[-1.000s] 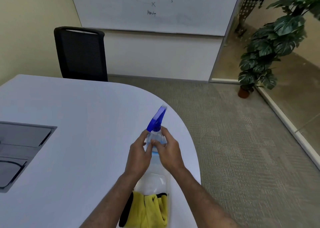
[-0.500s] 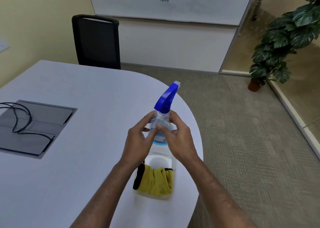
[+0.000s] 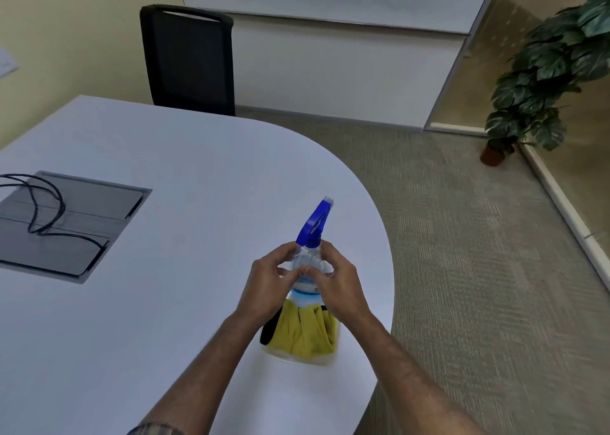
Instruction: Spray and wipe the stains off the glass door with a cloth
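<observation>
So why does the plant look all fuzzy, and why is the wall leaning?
Head view: the plant sits near the edge, where the wide lens stretches and smears things; the same lens slants the whiteboard; the spray bottle, left hand and right hand in the middle look fairly sharp; the light is soft, leaving only faint shadows on the table.

Left forearm (image 3: 211, 362) and right forearm (image 3: 406, 368): uncovered along the full visible length, down to the wrist. Left hand (image 3: 264, 289) and right hand (image 3: 340, 286): ungloved. Sleeve (image 3: 155, 429): one edge visible on the left arm at the bottom of the view, in checked fabric of brown and grey tones. Whether it is rolled cannot be told.
</observation>
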`<state>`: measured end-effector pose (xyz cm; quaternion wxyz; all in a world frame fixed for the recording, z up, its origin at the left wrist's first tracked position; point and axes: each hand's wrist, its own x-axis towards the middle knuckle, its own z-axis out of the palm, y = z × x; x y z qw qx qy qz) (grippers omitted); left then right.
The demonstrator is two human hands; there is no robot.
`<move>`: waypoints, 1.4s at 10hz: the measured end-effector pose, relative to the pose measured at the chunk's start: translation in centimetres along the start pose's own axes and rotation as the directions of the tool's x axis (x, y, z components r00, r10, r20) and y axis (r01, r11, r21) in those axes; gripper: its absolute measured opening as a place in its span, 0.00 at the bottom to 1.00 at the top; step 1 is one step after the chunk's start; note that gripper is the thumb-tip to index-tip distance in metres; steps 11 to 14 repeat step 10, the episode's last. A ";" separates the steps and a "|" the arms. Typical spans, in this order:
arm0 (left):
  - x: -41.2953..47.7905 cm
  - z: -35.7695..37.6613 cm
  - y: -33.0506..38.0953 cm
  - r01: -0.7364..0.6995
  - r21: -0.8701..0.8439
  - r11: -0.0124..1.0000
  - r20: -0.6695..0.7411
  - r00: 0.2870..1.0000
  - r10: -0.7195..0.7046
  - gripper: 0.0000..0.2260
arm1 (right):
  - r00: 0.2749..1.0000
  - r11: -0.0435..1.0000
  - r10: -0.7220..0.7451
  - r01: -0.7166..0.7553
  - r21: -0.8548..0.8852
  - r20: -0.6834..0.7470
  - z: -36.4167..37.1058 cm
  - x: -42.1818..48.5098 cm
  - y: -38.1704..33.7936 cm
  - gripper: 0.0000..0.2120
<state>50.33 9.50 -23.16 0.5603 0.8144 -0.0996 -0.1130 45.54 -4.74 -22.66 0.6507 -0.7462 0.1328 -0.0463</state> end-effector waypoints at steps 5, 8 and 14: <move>0.0 1.3 -2.5 0.042 0.063 0.997 0.015 0.999 -0.043 0.24 | 0.998 0.997 0.037 -0.041 -0.072 -0.055 0.5 0.3 2.7 0.22; -3.1 0.6 -0.2 -0.002 0.073 0.997 -0.163 0.987 0.014 0.28 | 0.985 0.987 0.040 -0.065 -0.150 -0.165 -0.7 -3.5 1.1 0.25; -9.2 0.6 3.0 -0.107 0.080 0.991 -0.278 0.952 0.125 0.26 | 0.961 0.988 -0.040 -0.002 -0.152 -0.275 -2.4 -9.3 -2.3 0.19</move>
